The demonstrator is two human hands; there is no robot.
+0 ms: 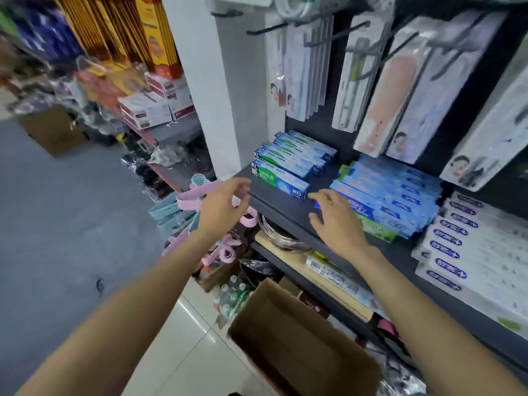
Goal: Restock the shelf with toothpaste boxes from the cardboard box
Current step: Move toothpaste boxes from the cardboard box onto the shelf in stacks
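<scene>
A dark shelf (pixel 281 205) carries a row of green-and-blue Darlie toothpaste boxes (pixel 281 178) at its left end and a stack of blue toothpaste boxes (pixel 391 192) beside them. White toothpaste boxes (pixel 468 247) lie further right. My left hand (pixel 225 204) hovers with relaxed fingers just left of the shelf's front corner and holds nothing. My right hand (pixel 337 221) lies spread over the shelf's front edge, fingertips by the blue stack and the nearest Darlie box. An open cardboard box (pixel 300 335) stands on the floor below; nothing shows inside it.
Toothbrush packs (pixel 368 72) hang on hooks above the shelf. Pink and blue hangers (pixel 183 207) stick out to the left at hand height. A lower shelf (pixel 328 270) holds a metal pot and long packets. Water bottles (pixel 233 295) stand beside the cardboard box on the tiled floor.
</scene>
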